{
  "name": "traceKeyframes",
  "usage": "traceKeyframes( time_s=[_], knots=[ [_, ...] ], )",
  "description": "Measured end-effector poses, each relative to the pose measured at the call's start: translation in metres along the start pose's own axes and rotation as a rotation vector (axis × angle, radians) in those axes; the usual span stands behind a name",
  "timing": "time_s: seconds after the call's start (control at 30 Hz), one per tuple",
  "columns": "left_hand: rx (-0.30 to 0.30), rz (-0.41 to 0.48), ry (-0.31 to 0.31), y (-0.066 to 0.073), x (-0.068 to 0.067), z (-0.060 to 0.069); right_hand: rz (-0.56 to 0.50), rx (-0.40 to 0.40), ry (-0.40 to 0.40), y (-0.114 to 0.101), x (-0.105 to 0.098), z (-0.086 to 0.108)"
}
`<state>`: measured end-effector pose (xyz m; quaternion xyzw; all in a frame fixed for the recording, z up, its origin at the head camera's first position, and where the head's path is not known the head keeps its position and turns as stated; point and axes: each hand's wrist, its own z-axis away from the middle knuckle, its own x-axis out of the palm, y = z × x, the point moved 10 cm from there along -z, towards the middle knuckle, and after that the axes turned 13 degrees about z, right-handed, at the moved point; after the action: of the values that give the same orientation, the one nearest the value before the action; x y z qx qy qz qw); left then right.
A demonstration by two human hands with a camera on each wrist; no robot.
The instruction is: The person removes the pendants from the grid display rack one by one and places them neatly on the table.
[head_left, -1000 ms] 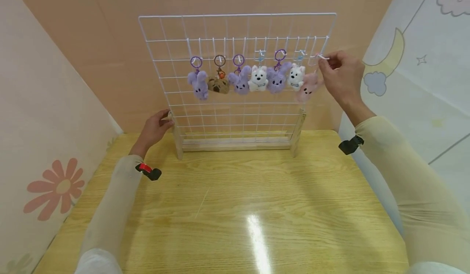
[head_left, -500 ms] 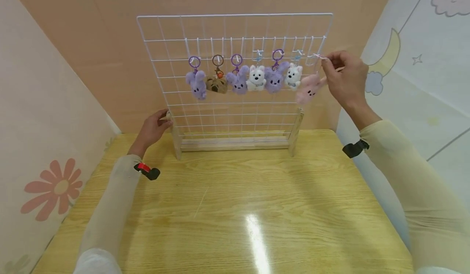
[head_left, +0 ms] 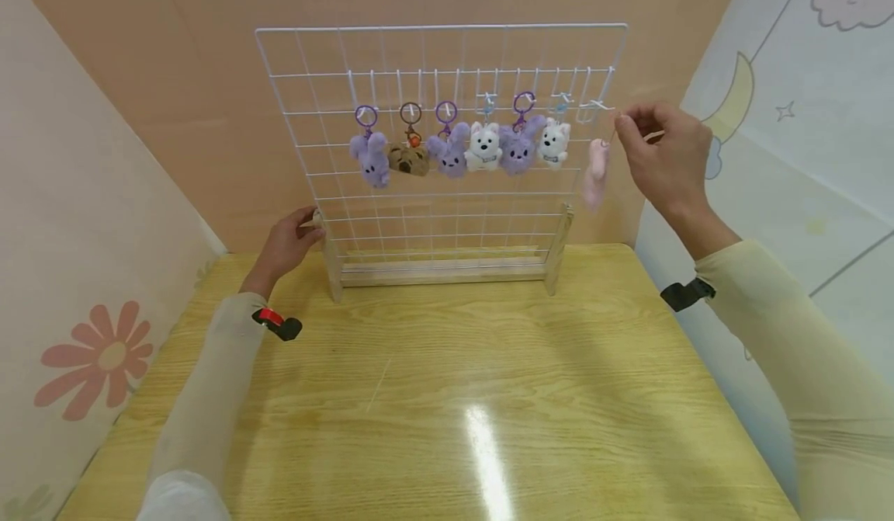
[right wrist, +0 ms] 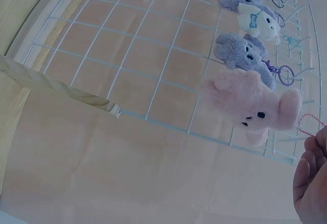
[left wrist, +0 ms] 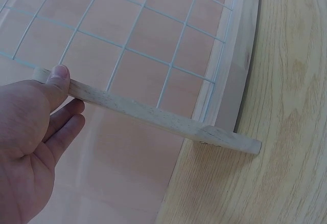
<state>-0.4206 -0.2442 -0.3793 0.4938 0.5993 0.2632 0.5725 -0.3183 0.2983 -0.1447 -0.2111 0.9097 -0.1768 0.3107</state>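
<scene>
My right hand (head_left: 667, 156) pinches the thin chain of a pink plush rabbit keychain (head_left: 596, 175) just right of the wire grid. In the right wrist view, the pink bead chain (right wrist: 308, 116) runs from the rabbit to my fingertips. The rabbit hangs beside a bare white hook (head_left: 594, 106) at the row's right end. My left hand (head_left: 285, 245) holds the top of the rack's left wooden post (left wrist: 138, 109), thumb on one side and fingers behind. The white wire grid (head_left: 440, 27) stands upright in its wooden base (head_left: 447, 274).
On the hooks hang purple rabbit keychains (head_left: 518, 150), white dog keychains (head_left: 483, 148) and a brown plush keychain (head_left: 408, 160). The right wooden post (head_left: 557, 249) supports the grid. Beneath is a wood-grain table (head_left: 433, 397), with a patterned wall (head_left: 803, 117) to the right.
My right hand has moved slightly right with the pink rabbit's chain, which has come off the hook. The rabbit now dangles turned sideways. My left hand stays on the post.
</scene>
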Motion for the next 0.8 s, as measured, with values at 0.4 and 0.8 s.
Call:
traceKeyframes(
  time_s=[0.4, 0.8],
  knots=[
    [-0.008, -0.001, -0.005, -0.001, 0.000, -0.001, 0.029, -0.039, -0.015, 0.013, -0.008, 0.029],
    [0.013, 0.003, -0.004, 0.002, 0.000, 0.000, 0.045, -0.040, -0.056, 0.028, -0.015, 0.067]
  ],
)
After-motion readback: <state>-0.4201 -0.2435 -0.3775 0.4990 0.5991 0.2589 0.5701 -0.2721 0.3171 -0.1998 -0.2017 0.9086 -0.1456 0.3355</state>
